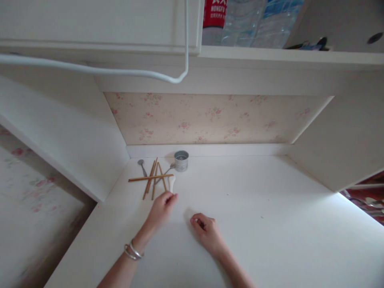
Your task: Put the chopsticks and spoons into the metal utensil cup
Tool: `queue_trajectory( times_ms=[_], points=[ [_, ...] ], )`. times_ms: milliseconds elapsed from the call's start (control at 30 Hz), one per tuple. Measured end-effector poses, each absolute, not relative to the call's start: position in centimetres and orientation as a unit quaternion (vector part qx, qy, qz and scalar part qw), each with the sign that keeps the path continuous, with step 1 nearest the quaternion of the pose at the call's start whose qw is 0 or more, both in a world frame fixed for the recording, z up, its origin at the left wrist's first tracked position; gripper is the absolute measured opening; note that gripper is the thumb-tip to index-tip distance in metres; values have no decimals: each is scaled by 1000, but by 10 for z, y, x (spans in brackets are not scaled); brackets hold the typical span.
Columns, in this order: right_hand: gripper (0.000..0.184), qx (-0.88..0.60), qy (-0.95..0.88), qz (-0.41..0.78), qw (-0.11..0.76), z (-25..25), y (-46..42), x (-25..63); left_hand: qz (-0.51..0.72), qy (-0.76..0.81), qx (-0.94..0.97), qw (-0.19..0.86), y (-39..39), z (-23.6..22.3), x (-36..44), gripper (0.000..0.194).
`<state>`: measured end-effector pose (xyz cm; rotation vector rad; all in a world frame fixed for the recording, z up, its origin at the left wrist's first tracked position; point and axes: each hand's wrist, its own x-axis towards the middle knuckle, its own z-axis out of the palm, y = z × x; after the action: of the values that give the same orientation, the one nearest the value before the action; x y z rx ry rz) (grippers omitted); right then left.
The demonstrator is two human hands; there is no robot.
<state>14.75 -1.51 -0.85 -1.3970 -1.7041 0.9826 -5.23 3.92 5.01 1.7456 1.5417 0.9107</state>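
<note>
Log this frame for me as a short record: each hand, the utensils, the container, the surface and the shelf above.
Left hand: left hand gripping a white spoon-like utensil
Right hand: right hand loosely curled, no held item visible
Utensils: wooden chopsticks in a crisscross pile; two metal utensils among them, one with its round end at the back left
Container: perforated metal cup, upright, right of the pile
Surface: white tabletop
Shelf above: bottles, partly cut off
</note>
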Motion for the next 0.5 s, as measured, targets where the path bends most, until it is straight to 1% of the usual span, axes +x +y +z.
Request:
queue_trajectory(
  times_ms=[100, 133, 233, 300, 400, 500],
  points=[
    [33, -540, -660, 379, 360, -9, -14, 147, 283, 603, 731, 150, 98, 64, -92, 37],
    [34, -541, -659, 378, 361, -9, -13, 147, 267, 608, 736, 133, 117, 65, -104, 36],
    [36, -543, -655, 378, 365, -7, -12, 148, 218, 624, 742, 114, 163, 63, -136, 40],
    [36, -542, -652, 379, 371, -5, -12, 148, 176, 630, 748, 115, 181, 56, -152, 40],
    [36, -539, -645, 384, 383, -4, -10, 149, 121, 628, 759, 124, 191, 44, -168, 35],
    [33, -534, -637, 397, 388, -6, -7, 150, 92, 625, 766, 123, 189, 34, -176, 33]
  ],
)
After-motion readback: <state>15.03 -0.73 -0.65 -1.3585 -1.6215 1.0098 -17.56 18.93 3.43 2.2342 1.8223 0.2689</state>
